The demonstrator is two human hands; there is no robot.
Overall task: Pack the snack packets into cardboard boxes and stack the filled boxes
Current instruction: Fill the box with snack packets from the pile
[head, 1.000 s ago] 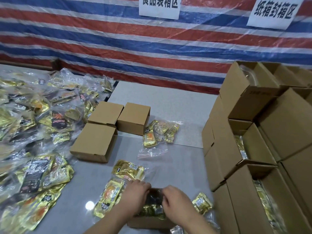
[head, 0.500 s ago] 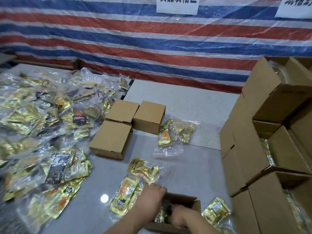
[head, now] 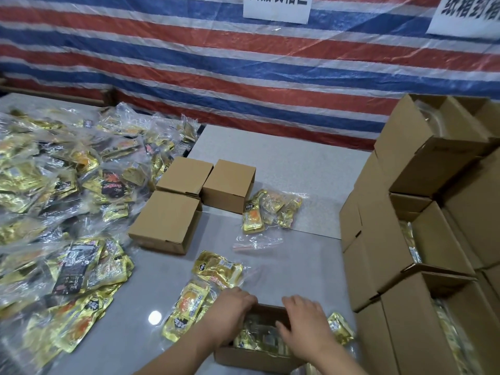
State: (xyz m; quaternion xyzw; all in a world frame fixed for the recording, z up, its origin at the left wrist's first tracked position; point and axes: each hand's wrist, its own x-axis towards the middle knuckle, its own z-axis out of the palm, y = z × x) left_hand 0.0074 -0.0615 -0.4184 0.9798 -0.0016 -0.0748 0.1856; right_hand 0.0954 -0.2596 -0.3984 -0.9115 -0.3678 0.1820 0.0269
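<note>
Pressing gold snack packets (head: 257,339) into your open brown box (head: 254,359), left hand (head: 230,318) fingers curled inside, right hand (head: 304,324) fingers spread; labels unreadable.

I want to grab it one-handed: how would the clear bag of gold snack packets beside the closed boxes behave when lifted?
The clear bag would probably sag and go floppy, since its film lies wrinkled and flat on the table. The loose packets inside would likely slide to the low end. Its glossy plastic looks slippery, so pinch it firmly.
</note>
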